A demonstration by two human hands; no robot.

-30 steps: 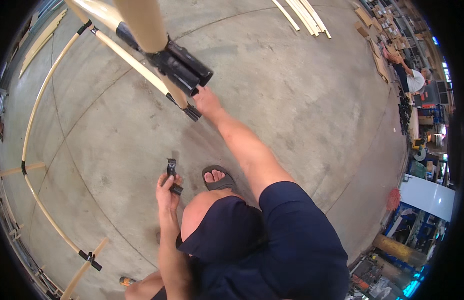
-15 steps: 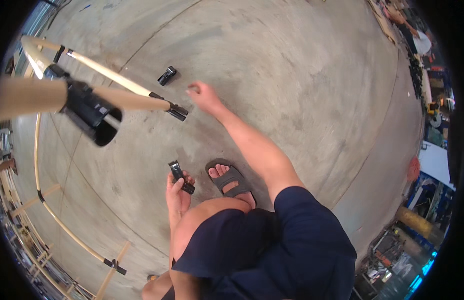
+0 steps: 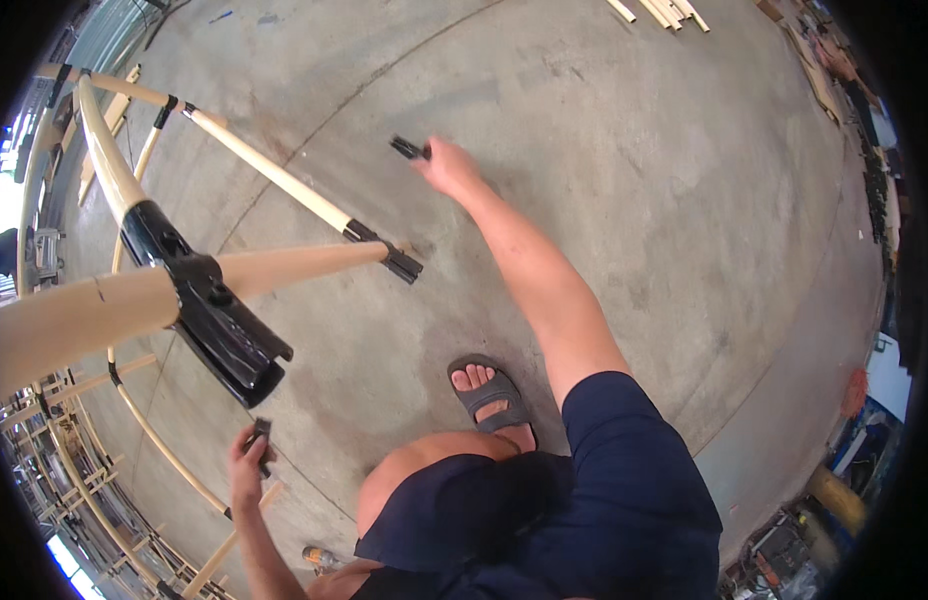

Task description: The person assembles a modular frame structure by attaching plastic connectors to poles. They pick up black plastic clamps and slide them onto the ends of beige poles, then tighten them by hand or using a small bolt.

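Observation:
Low on the left, my left hand [image 3: 246, 476] is closed around a black pipe joint half [image 3: 262, 430], a short grooved piece. My right hand [image 3: 450, 168] reaches out over the floor, its fingers gripping another black pipe joint half [image 3: 408, 147]. Between and left of my hands stands a frame of cream-coloured pipes [image 3: 274, 170]. Close to the camera, a black pipe joint [image 3: 209, 300] clasps a crossing pipe, its lower end an open channel. A further black joint [image 3: 384, 250] sits at the end of another pipe, below my right hand.
Concrete floor [image 3: 664, 250] spreads around my sandalled foot [image 3: 491, 395]. Several loose cream pipes [image 3: 674, 12] lie at the far edge. More pipe framework [image 3: 84, 470] stands at lower left. Stacked goods and a yellowish roll [image 3: 837, 500] line the right side.
My right hand has taken hold of the black joint half that lay on the floor. My left hand has moved left with its piece, and the view has shifted.

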